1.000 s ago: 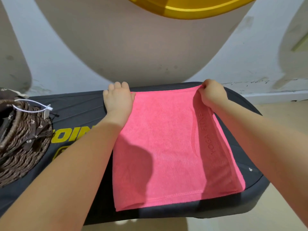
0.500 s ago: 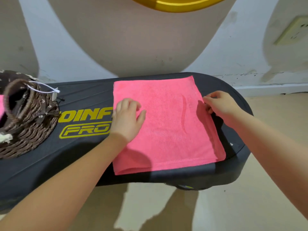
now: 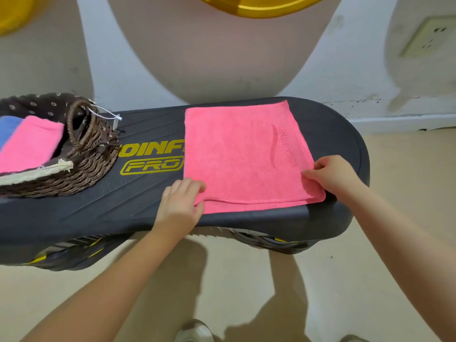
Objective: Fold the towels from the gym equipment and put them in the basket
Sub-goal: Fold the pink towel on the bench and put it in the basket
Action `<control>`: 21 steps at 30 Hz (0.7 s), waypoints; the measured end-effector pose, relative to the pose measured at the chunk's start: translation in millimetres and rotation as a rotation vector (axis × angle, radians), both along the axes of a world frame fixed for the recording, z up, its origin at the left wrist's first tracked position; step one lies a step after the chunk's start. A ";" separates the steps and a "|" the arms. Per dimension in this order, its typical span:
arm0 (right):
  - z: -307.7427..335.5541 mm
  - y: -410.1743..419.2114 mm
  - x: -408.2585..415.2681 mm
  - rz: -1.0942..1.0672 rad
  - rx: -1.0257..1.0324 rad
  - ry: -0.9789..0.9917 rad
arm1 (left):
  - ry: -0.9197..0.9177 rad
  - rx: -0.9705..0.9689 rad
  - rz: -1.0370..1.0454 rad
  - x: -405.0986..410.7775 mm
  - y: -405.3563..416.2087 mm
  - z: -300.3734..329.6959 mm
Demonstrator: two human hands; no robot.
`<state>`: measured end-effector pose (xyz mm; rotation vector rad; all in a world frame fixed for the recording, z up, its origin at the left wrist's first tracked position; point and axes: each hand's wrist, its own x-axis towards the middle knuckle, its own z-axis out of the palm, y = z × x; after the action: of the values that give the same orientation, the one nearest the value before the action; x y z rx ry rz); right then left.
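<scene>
A pink towel point(image 3: 243, 156), folded into a rectangle, lies flat on the black gym board point(image 3: 148, 201) with yellow lettering. My left hand point(image 3: 181, 203) grips the towel's near left corner, fingers curled over its edge. My right hand point(image 3: 333, 175) pinches the near right corner. At the left stands a brown woven basket point(image 3: 81, 169) with a dark flowered lining. Inside it lie a folded pink towel point(image 3: 29, 144) and a blue towel point(image 3: 8, 127).
The board's near edge hangs over a beige floor point(image 3: 234, 280); my shoes show at the bottom. Behind the board is a white wall with large beige shapes, a yellow dish at the top point(image 3: 261, 6), and a wall socket point(image 3: 429, 35) at upper right.
Both hands left the towel's far corners and slid back along its sides to the near corners. The view pulled back and the basket's contents came into sight.
</scene>
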<state>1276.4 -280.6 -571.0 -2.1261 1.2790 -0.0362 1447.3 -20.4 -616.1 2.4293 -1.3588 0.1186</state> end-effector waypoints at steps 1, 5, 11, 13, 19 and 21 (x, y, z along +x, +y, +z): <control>-1.0 1.3 -3.3 -0.008 -0.038 -0.005 | 0.019 0.001 0.040 -0.7 3.4 -0.3; -3.2 6.0 -17.4 -0.027 -0.164 -0.101 | 0.072 -0.068 -0.001 -1.8 10.2 2.4; -14.3 -0.3 -33.5 -0.036 -0.148 -0.054 | -0.164 0.015 -0.327 6.6 15.5 0.8; -15.8 0.4 -34.7 -0.015 -0.166 -0.006 | -0.166 0.019 -0.367 8.5 15.4 0.7; -5.6 10.9 -28.8 0.139 -0.581 0.091 | -0.082 0.000 -0.294 1.8 5.5 14.8; -5.2 25.9 -16.6 0.339 -0.636 -0.087 | -0.019 -0.038 -0.233 -4.5 -9.5 21.7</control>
<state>1259.8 -254.8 -576.2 -2.8178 0.9107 -0.4369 1442.8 -29.9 -594.5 2.2252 -1.6206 0.1077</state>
